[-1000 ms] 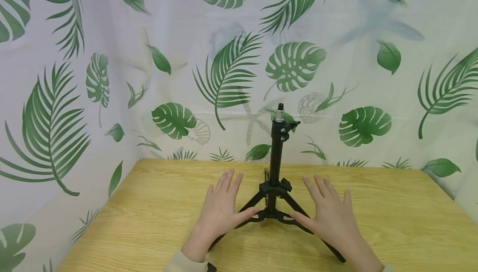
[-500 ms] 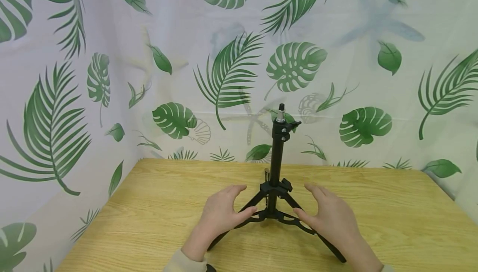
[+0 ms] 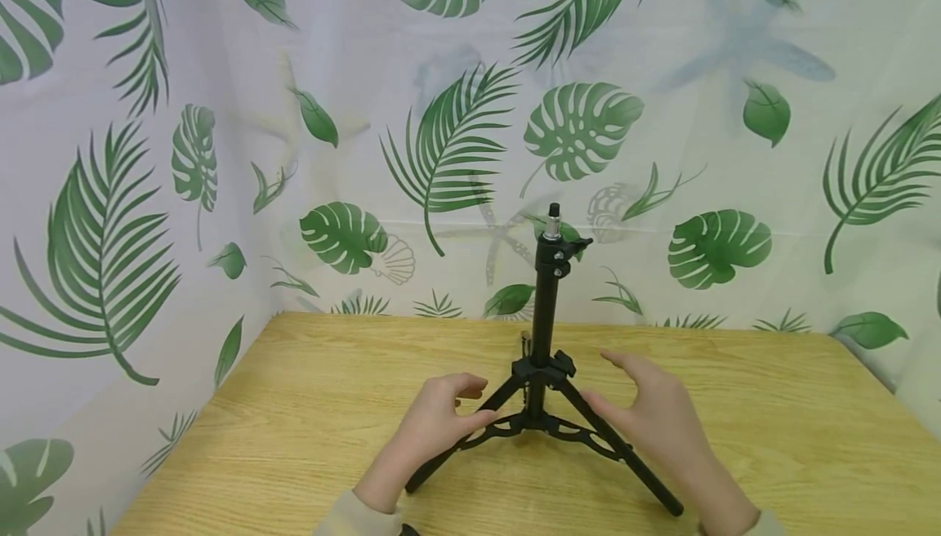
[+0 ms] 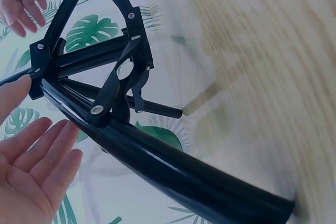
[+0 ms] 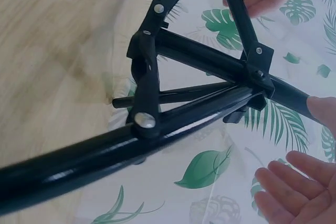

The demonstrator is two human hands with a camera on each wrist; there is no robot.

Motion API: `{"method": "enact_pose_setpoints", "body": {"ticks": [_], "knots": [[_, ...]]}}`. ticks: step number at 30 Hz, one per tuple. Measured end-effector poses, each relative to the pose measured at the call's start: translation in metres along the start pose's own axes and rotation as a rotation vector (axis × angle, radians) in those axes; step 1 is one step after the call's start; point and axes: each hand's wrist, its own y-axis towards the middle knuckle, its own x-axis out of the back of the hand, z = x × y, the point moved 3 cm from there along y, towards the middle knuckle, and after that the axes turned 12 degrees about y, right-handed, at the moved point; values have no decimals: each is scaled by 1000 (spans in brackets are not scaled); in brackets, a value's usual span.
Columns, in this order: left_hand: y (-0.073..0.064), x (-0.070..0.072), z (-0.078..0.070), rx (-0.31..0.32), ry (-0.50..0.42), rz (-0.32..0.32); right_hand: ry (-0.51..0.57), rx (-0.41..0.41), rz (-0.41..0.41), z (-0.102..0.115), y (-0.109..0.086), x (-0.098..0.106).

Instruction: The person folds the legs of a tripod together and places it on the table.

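A black light stand (image 3: 544, 315) with spread tripod legs stands upright in the middle of the head view, a silver stud at its top. Beside its left leg (image 4: 184, 163) is my left hand (image 3: 435, 417), fingers loosely bent and thumb pointing toward the leg. My right hand (image 3: 660, 409) mirrors it at the right leg (image 5: 79, 156), thumb overlapping that leg's edge in the head view. Neither hand grips anything; both palms face inward. The wrist views show the flat braces, rivets and black collar (image 4: 41, 61) joining the legs. The rear leg is mostly hidden in the head view.
The stand rests on a wood-grain table (image 3: 309, 389). Behind and to the left hangs a white curtain (image 3: 456, 274) printed with green leaves, close to the table's back edge. A small knob (image 3: 564, 363) sticks out from the collar.
Both hands went from spread, straight fingers to loosely bent ones beside the legs. The right hand has shifted slightly outward. The stand stays in place.
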Motion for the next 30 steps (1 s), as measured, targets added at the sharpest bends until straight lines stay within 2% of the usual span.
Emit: {"method": "enact_pose_setpoints", "body": {"ticks": [2, 5, 8, 13, 22, 26, 30], "knots": [[0, -1, 1, 11, -42, 11, 24, 48, -35, 2, 2, 3], [0, -2, 2, 20, -96, 12, 87, 77, -61, 4, 6, 7], [0, -3, 2, 22, -127, 11, 172, 64, -61, 7, 13, 14], [0, -3, 0, 38, -128, 17, 285, 43, -58, 19, 25, 28], [1, -6, 1, 46, -77, 13, 434, 131, -143, 48, 51, 50], [0, -6, -2, 16, -10, 1, 450, 136, -176, 60, 63, 57], [0, -6, -3, 0, 41, -3, 464, 131, -170, 70, 75, 61]]}}
